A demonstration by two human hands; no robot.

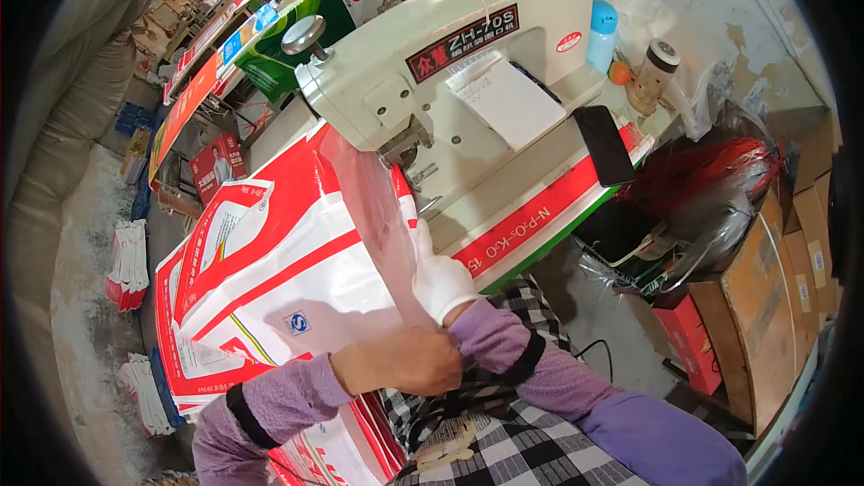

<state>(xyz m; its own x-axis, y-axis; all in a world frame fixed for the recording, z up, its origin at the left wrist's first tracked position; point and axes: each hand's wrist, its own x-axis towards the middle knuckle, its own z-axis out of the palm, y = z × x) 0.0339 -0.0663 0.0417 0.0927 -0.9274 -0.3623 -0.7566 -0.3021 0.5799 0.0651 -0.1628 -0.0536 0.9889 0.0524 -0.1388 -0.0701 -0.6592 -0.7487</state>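
A red-and-white printed woven bag [315,279] with a clear plastic liner [382,225] lies across the bed of a cream sewing machine [387,45]. The far end of its mouth edge sits under the needle area. Wearing a white glove, my right hand [443,281] pinches the bag's edge just nearer than the presser foot; its thumb side is partly hidden. My bare left hand [400,362] is closed in a fist around the near end of the bag's edge, its fingertips hidden from view. Both forearms wear purple sleeves with black bands.
A notepad [508,99] and a black phone [604,146] rest on the machine bed. Behind them stand a blue bottle [601,36], an orange fruit [619,72] and a jar [654,76]. Cardboard boxes [765,297] and plastic wrap are at right; bundled bags [128,265] lie at left.
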